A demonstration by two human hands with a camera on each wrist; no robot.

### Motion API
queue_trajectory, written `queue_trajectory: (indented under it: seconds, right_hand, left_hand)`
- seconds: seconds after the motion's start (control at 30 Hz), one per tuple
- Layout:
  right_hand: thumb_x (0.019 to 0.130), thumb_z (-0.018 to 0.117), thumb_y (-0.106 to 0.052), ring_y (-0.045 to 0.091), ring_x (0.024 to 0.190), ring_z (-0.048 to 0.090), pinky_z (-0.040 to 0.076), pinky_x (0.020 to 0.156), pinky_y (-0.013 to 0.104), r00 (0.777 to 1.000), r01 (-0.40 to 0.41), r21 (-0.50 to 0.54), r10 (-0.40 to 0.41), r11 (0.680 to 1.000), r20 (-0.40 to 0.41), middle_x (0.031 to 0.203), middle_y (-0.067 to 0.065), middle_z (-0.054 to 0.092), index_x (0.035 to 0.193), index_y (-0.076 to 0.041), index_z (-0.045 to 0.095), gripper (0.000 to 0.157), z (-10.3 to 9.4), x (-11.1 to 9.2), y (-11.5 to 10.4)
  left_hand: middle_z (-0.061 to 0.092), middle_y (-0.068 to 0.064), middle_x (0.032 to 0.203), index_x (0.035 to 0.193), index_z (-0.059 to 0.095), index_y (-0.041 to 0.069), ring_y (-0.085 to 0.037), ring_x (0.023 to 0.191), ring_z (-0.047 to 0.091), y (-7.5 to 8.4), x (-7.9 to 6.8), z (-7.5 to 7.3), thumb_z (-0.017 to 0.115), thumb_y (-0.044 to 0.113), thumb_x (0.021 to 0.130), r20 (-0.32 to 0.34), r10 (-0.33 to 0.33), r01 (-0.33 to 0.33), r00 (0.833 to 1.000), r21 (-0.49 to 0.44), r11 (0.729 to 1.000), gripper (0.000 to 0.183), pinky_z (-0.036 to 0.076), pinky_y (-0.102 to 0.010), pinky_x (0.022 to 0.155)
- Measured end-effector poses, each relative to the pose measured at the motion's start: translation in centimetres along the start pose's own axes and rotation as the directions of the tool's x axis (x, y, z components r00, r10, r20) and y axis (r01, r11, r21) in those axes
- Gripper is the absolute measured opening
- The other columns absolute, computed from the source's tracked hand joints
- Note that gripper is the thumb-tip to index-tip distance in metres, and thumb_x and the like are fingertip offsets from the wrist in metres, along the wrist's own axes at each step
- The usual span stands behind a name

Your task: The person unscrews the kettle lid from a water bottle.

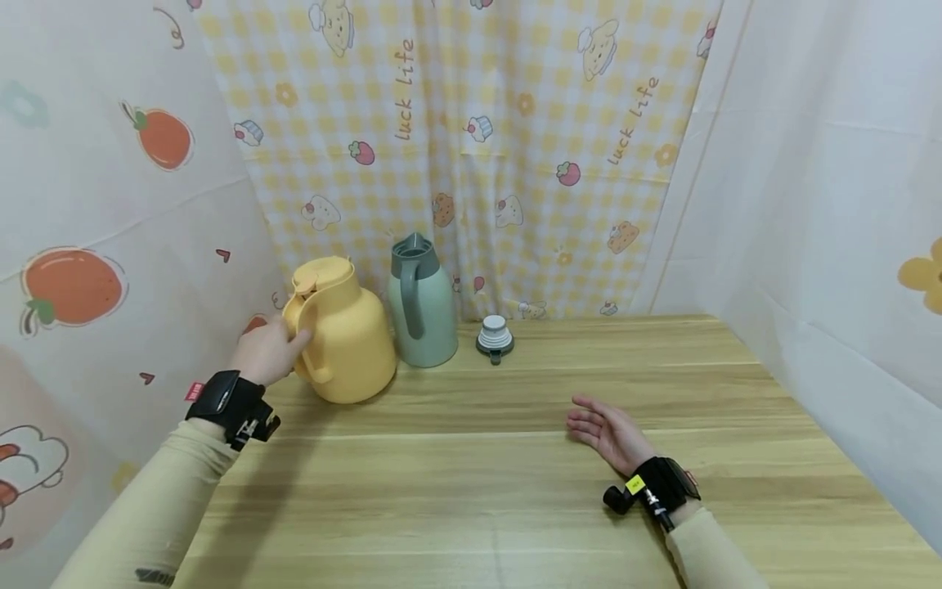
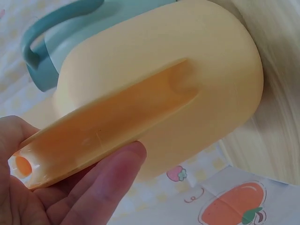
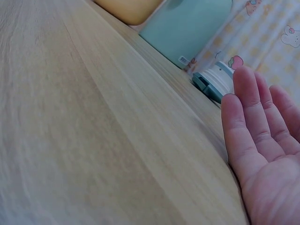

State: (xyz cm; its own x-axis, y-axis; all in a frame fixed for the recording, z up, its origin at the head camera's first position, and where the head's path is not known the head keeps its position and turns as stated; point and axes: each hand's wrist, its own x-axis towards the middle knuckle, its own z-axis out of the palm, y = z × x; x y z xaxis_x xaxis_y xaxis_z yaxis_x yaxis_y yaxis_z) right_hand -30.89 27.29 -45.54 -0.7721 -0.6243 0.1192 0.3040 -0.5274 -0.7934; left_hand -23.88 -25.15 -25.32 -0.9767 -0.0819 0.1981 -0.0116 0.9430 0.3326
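My left hand (image 1: 271,350) grips the handle (image 2: 126,105) of a yellow vacuum jug (image 1: 356,343), the thumb on one side and fingers on the other. That jug stands upright at the table's left, its lid (image 1: 322,273) on top. Close on its right is a pale green vacuum jug (image 1: 434,315) with a darker green handle and an uncovered mouth. A white and dark green stopper (image 1: 495,337) sits on the table to the right of the green jug. Palm turned inward, my right hand (image 1: 612,433) rests on the table holding nothing, its fingers loosely extended toward the stopper (image 3: 215,80).
The wooden table (image 1: 441,466) reaches back to a yellow checked curtain (image 1: 471,98) right behind the jugs. White printed cloth (image 1: 125,213) hangs along the left side, near my left arm. Another white cloth (image 1: 832,245) borders the table on the right.
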Motion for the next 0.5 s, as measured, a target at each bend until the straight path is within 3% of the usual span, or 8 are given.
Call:
queue_trajectory:
  seconds: [0.1,0.23,0.5]
  right_hand:
    - [0.109,0.026,-0.016,0.024,0.108,0.061,0.044,0.099,0.038,1.0,-0.009,-0.008,0.009,1.0,0.002,0.115,0.015,0.062,0.13,-0.001,0.054,0.038,0.1,0.0,0.2]
    - [0.109,0.026,-0.015,0.025,0.109,0.06,0.044,0.099,0.038,1.0,-0.013,-0.009,0.013,1.0,0.019,0.117,0.016,0.061,0.13,-0.003,0.055,0.038,0.0,-0.2,0.3]
    - [0.109,0.022,-0.014,0.025,0.11,0.06,0.043,0.1,0.038,0.997,0.007,0.03,-0.01,1.0,0.08,0.117,0.015,0.063,0.132,-0.003,0.055,0.042,-0.3,0.0,0.2]
  left_hand:
    - [0.058,-0.007,0.062,0.099,0.05,-0.008,-0.019,0.052,0.056,0.1,-1.1,0.2,0.041,0.034,0.103,0.006,0.002,-0.002,1.0,-0.008,1.0,0.043,0.04,-0.034,0.051]
    - [0.058,-0.008,0.063,0.099,0.047,-0.01,-0.019,0.052,0.055,0.7,-2.5,0.4,0.042,0.034,0.102,0.014,0.002,-0.001,1.0,-0.022,1.0,0.045,0.04,-0.034,0.05]
    - [0.055,-0.008,0.066,0.091,0.046,-0.003,-0.018,0.053,0.053,2.3,-4.5,0.2,0.043,0.038,0.103,0.011,0.023,-0.022,1.0,-0.045,0.999,0.042,0.038,-0.033,0.051]
